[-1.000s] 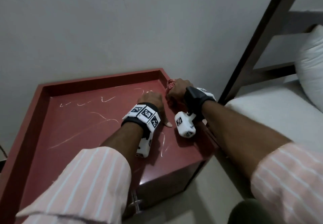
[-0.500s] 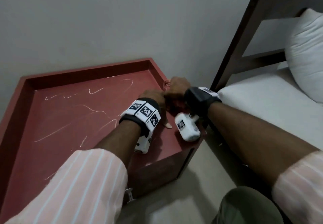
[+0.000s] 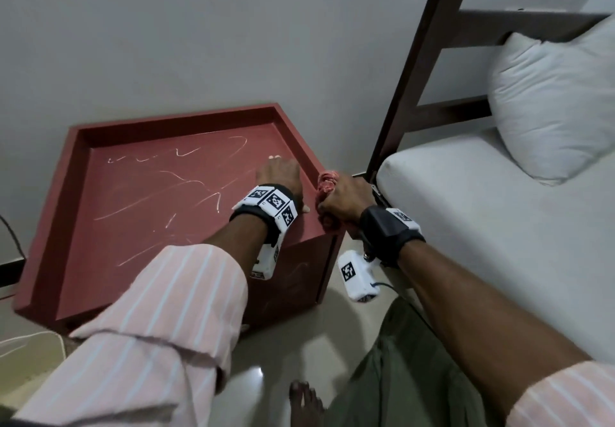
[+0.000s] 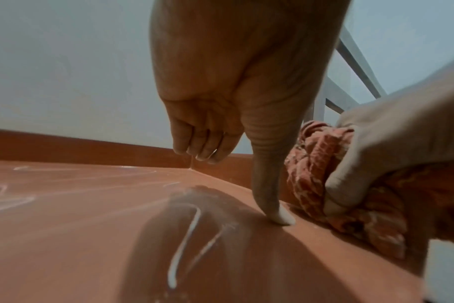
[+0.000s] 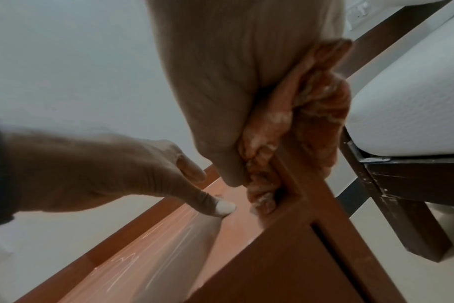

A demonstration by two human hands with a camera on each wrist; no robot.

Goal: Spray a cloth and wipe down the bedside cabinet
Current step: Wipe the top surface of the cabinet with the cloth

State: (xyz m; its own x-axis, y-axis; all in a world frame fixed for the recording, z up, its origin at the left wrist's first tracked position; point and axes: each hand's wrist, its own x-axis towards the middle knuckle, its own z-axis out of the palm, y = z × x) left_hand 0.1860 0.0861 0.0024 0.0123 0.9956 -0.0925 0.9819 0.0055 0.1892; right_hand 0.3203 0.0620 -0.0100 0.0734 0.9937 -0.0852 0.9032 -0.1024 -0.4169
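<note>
My right hand (image 3: 344,198) clamps the soft, bunched cloth (image 3: 326,183) on the bedside cabinet (image 3: 173,120)'s right rim; it should squash easily. My left hand (image 3: 281,178) rests spread flat.

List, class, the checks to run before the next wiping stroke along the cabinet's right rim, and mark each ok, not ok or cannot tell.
1. Cloth gripped by right hand: ok.
2. Cloth on the cabinet rim: ok.
3. Left hand steadying the top, thumb down: ok.
4. Cloth sprayed damp: cannot tell.
5. White streaks cleared from top: not ok.
6. Spray bottle within reach: cannot tell, none seen.
</note>
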